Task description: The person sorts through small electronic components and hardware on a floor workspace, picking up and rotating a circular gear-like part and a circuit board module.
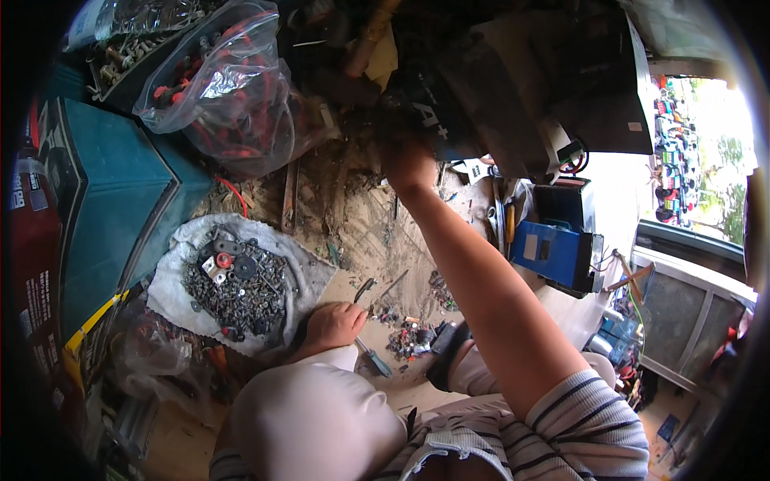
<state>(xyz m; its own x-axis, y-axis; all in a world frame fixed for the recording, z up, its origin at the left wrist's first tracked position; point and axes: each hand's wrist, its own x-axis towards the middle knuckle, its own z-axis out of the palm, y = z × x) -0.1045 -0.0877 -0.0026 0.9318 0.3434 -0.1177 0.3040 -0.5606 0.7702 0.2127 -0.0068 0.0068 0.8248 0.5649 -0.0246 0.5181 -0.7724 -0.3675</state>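
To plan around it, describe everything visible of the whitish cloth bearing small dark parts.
The whitish, rumpled fabric-like cloth lies spread beside the bare left hand, its edges uneven, greyish in places. Small dark metal-looking parts are heaped on its middle, with a red round piece. Whether the hand touches it is unclear.

Place: cluttered workshop | small hardware (257, 293) heaped on cloth (309, 276) | screwdriver (380, 365) | loose parts (413, 341)

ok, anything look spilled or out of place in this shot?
Yes: loose small parts lie scattered on the floor right of the cloth, while a larger heap sits gathered on it. The screwdriver lies beside the strays. Looks untidy; can't tell whether they spilled or were put there.
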